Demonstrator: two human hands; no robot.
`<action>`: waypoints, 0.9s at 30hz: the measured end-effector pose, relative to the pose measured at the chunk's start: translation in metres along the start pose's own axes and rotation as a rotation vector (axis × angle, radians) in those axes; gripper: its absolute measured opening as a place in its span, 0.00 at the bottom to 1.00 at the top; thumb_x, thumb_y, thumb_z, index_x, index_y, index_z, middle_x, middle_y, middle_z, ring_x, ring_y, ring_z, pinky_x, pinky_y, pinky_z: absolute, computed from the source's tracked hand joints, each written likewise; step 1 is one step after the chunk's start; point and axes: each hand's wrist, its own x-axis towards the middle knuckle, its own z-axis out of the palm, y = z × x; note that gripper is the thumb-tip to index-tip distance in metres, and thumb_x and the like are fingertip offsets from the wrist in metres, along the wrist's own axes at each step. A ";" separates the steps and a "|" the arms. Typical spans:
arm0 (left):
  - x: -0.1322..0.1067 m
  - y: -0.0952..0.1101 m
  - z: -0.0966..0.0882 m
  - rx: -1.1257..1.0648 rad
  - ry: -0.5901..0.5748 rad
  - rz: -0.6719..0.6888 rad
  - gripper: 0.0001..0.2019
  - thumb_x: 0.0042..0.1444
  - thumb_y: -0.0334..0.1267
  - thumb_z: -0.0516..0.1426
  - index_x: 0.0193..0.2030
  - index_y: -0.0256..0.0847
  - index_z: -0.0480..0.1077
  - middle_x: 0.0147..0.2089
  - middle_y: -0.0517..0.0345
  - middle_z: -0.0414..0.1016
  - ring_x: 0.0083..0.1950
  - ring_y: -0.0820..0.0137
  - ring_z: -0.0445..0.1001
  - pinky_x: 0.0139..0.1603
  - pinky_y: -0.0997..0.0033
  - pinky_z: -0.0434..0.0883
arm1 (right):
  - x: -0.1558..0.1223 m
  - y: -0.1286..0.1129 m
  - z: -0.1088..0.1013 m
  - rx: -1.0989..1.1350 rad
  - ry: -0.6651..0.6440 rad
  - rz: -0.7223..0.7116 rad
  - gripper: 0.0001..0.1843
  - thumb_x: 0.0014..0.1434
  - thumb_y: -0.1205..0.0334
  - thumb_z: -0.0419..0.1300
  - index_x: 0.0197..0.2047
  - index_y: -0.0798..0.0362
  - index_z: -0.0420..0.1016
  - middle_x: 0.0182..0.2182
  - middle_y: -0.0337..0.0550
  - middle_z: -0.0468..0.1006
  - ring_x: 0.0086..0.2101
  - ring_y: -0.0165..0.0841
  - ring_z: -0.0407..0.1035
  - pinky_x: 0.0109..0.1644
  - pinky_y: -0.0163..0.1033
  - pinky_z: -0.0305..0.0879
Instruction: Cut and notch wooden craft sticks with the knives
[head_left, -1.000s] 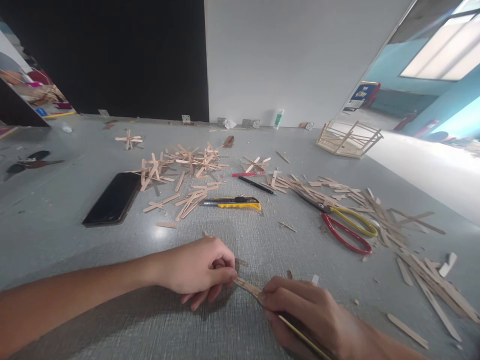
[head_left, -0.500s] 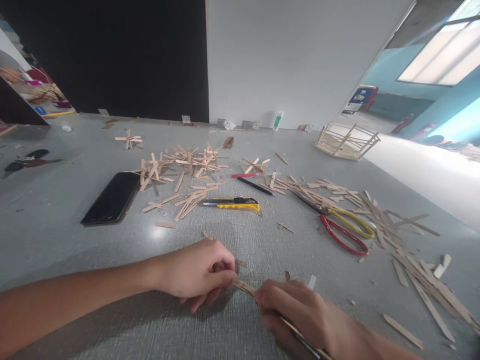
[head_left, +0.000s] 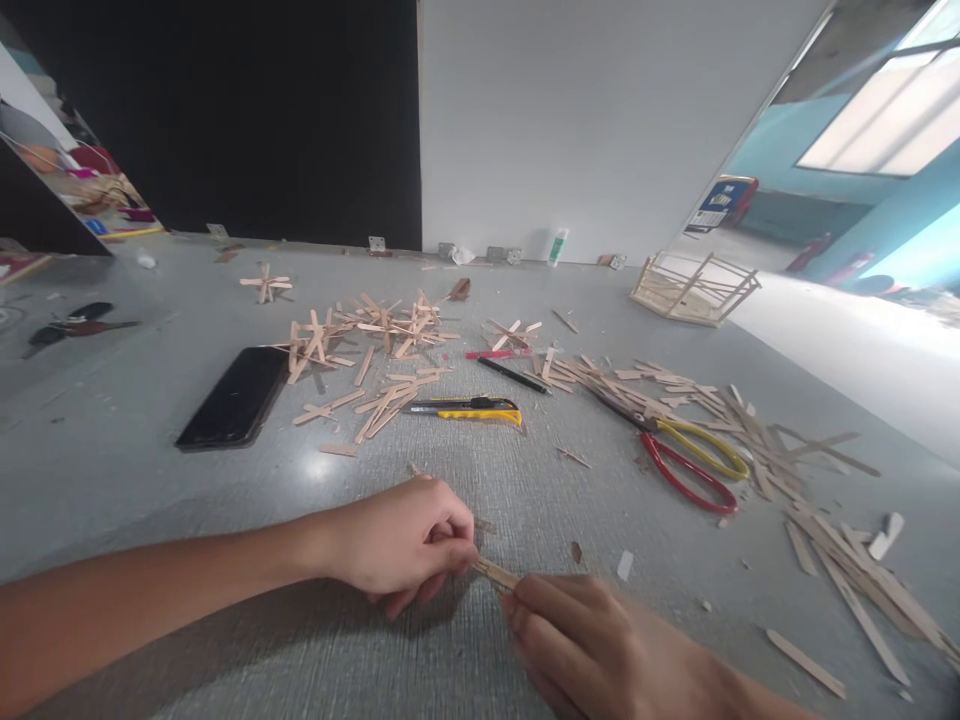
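My left hand (head_left: pixel 409 538) is closed, pinching one end of a short pale wooden stick piece (head_left: pixel 496 574) between thumb and forefinger. At its other end, my right hand (head_left: pixel 581 635) has its fingers curled onto the same stick, low over the near part of the table. The right palm faces down, so whatever else lies under it is hidden. Just beyond the hands lies a yellow utility knife (head_left: pixel 480 409). Large scissors (head_left: pixel 675 448) with one red and one yellow handle rest to the right, their blades among wooden sticks.
Piles of craft sticks (head_left: pixel 390 328) spread across the table's middle, with more sticks (head_left: pixel 847 560) at the right. A phone (head_left: pixel 234 398), a black pen (head_left: pixel 514 375), a red pen (head_left: pixel 495 353), a glue tube (head_left: pixel 557 247) and a small stick frame (head_left: pixel 696 288) also lie about.
My right hand has turned slightly, and the thin dark tool visible under its palm before is now out of sight. The view has shifted a little; both hands stay on the stick.
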 end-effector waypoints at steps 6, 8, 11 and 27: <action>-0.001 0.002 0.001 -0.005 -0.012 -0.014 0.11 0.65 0.32 0.53 0.29 0.40 0.65 0.20 0.67 0.67 0.12 0.79 0.63 0.10 0.85 0.57 | -0.004 -0.001 -0.001 0.001 0.004 0.003 0.18 0.74 0.74 0.43 0.37 0.56 0.70 0.29 0.43 0.71 0.27 0.33 0.57 0.28 0.39 0.55; 0.000 0.003 0.001 -0.007 -0.007 -0.021 0.11 0.65 0.33 0.53 0.29 0.41 0.65 0.19 0.67 0.67 0.12 0.79 0.63 0.10 0.85 0.57 | -0.003 -0.001 -0.002 0.009 0.006 0.006 0.18 0.74 0.74 0.44 0.36 0.55 0.69 0.29 0.42 0.71 0.26 0.33 0.56 0.28 0.39 0.54; 0.000 0.002 0.001 -0.006 -0.010 -0.023 0.11 0.64 0.33 0.54 0.28 0.41 0.64 0.19 0.68 0.67 0.12 0.79 0.63 0.11 0.84 0.57 | -0.002 -0.001 -0.001 0.027 0.018 0.001 0.19 0.74 0.73 0.43 0.34 0.54 0.68 0.28 0.42 0.70 0.26 0.32 0.56 0.27 0.38 0.54; 0.001 -0.002 0.001 -0.012 -0.006 0.015 0.11 0.65 0.35 0.55 0.29 0.41 0.65 0.19 0.67 0.67 0.12 0.78 0.63 0.12 0.83 0.57 | -0.005 0.003 0.005 0.051 -0.031 0.028 0.17 0.75 0.73 0.42 0.38 0.54 0.67 0.30 0.41 0.70 0.27 0.30 0.57 0.30 0.36 0.54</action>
